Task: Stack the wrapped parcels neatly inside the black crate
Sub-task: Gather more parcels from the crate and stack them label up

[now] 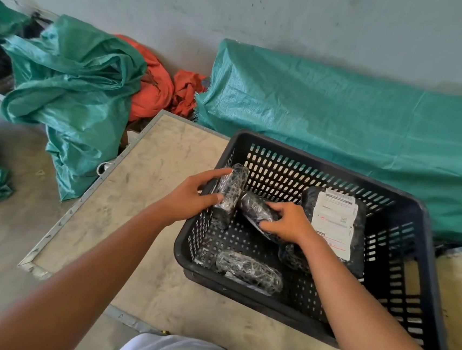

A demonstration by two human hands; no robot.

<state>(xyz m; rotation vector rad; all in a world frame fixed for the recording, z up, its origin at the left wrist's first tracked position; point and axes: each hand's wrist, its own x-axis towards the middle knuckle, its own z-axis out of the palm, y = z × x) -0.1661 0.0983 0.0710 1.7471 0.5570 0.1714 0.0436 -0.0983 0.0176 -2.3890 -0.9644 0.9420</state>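
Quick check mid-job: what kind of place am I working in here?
Probably a parcel sorting or dispatch area. Woven green plastic sacks lie on the concrete floor by a bare wall, and the black perforated plastic crate holds black film-wrapped parcels, one bearing a white shipping label.

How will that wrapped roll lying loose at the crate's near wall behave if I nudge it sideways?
The loose parcel is cylinder-shaped and lies on its side, so it will probably roll rather than slide. Its glossy, crinkled film wrap suggests a slippery surface, so a grip may slip. The perforated floor of the black crate might slow it slightly.
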